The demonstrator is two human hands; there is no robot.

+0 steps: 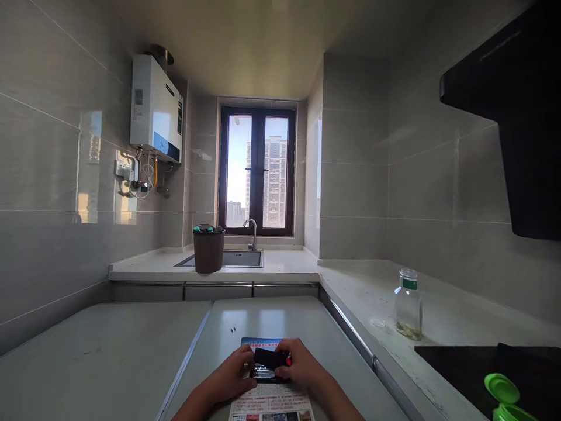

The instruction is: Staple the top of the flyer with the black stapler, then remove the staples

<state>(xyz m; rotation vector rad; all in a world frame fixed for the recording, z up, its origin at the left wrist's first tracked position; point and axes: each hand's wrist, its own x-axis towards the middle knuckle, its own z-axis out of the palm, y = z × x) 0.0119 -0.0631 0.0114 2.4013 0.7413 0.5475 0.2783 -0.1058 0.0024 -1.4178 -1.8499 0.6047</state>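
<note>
Both my hands meet low in the middle of the view over a printed paper leaflet (272,404) lying on a pale grey surface (280,321). My left hand (234,374) and my right hand (300,365) are both closed around a small black object (268,358) with a red spot on its right side. The object is held just above the leaflet's upper half. What the object is I cannot make out.
A clear glass bottle (407,304) stands on the white counter (377,292) at right, with a black cooktop (491,374) and a green lid (502,389) nearer. At the back are a brown bin (208,250), a sink (236,259) with a tap, and a window.
</note>
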